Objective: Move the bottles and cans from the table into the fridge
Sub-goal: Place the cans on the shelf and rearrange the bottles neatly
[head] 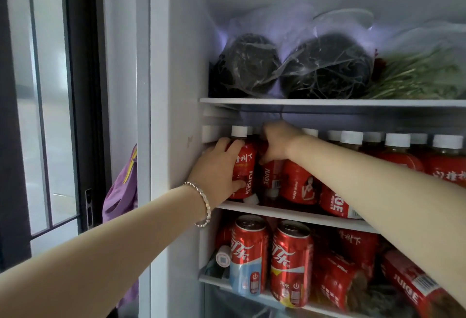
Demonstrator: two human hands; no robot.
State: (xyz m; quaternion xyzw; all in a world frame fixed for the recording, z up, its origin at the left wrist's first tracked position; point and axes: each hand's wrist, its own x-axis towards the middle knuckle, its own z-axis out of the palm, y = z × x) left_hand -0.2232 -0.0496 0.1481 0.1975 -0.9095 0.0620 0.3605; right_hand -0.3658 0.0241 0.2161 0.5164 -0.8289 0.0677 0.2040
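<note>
Bottle (245, 166) at the end of the shelf (290, 214) sits in the curled left hand (216, 166); beside it the right hand (274, 143) clasps the next bottle (271, 177) from above. Probably both are steadied to stand upright in the crowded fridge (181, 65)

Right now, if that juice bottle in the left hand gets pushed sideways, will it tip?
Probably tips, not rolls: the juice bottle is upright, tall and narrow. The next bottle, gripped by the right hand, crowds it, so it likely cannot fall far. The left hand wraps its glossy label, maybe slippery.
</note>
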